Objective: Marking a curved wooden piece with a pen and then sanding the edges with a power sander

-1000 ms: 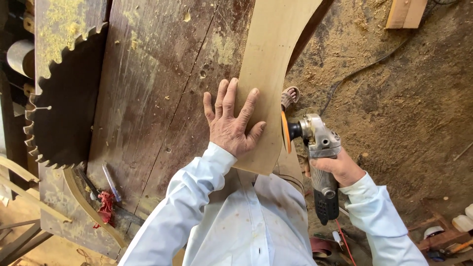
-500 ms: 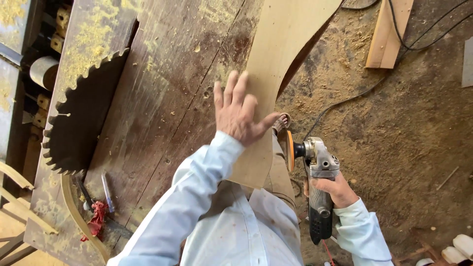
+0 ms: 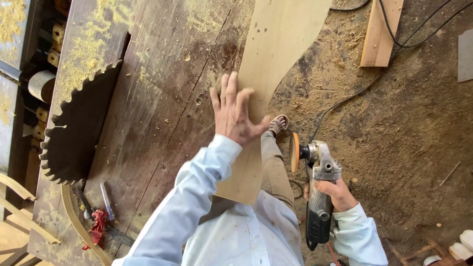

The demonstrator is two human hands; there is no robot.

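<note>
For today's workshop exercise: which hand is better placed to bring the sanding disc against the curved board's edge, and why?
The right hand: it grips the angle grinder, disc beside the curved board edge. The left hand lies flat on the board.

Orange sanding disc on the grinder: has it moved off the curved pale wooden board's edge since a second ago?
Yes. The orange sanding disc of the grey angle grinder has pulled back rightward from the curved pale wooden board; a gap now separates them, with the trouser leg showing between.
</note>
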